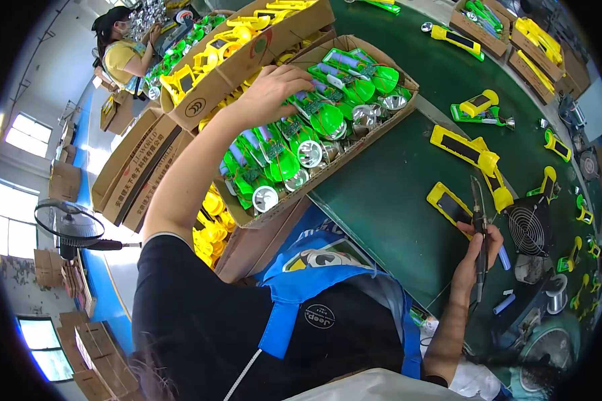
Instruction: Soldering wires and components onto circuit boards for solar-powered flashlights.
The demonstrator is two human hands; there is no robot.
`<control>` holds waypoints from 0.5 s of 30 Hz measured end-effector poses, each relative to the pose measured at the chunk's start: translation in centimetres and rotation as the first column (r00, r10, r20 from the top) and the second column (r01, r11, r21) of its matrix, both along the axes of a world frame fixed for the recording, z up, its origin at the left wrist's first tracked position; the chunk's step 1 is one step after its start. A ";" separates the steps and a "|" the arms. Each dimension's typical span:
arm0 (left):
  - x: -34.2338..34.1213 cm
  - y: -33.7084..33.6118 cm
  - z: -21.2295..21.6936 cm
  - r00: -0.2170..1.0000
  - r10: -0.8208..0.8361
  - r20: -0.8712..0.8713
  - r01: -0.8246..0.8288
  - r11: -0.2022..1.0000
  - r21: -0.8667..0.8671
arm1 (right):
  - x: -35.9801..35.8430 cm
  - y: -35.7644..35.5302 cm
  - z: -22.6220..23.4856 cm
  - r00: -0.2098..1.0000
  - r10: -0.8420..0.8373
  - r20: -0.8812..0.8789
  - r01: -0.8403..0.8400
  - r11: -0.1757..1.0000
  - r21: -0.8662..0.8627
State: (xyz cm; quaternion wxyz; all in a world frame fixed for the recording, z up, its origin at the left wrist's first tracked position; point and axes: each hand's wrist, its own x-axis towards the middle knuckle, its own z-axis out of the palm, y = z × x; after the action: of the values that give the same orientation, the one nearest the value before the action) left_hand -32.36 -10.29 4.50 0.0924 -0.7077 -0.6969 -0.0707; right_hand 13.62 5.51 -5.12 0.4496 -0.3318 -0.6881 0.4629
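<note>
My left hand [274, 93] reaches into an open cardboard box [354, 148] of green flashlight halves [326, 119]. Its fingers are bent down on a green flashlight half near the far side; the fingertips are partly hidden. These halves carry lilac cylindrical batteries, small circuit boards, thin red wires and silver reflectors. Over the green table [388, 200], my right hand [478, 254] is closed around a dark, slim soldering iron [479, 224], tip pointing away from me. Just beyond that hand lies a yellow cover with a dark panel [450, 204].
A box of yellow parts [247, 57] stands behind the green ones. More yellow covers [465, 147], a small fan [527, 229], a solder spool [556, 295] and a loose battery [504, 303] are on the right. Another person [122, 57] works at far left.
</note>
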 end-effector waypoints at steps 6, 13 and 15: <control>4.6 -0.6 6.4 0.998 0.055 0.031 -0.061 0.970 0.237 | 0.1 1.4 0.4 0.972 0.015 -0.232 -0.003 0.998 0.055; 21.4 4.5 0.9 0.905 -0.311 0.290 0.315 0.948 0.033 | 5.2 -0.6 1.2 0.872 -0.177 -0.457 0.197 0.980 -0.004; 24.3 6.9 -2.1 0.873 -0.316 0.372 0.370 0.926 -0.080 | 7.1 -2.0 0.9 0.841 -0.211 -0.498 0.229 0.973 -0.026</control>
State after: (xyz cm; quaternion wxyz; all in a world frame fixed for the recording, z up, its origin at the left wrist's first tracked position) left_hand -8.06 -3.36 2.36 -0.1011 -0.8009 -0.5683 -0.1594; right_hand 20.74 3.52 -4.19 0.6672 -0.2705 -0.5142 0.4661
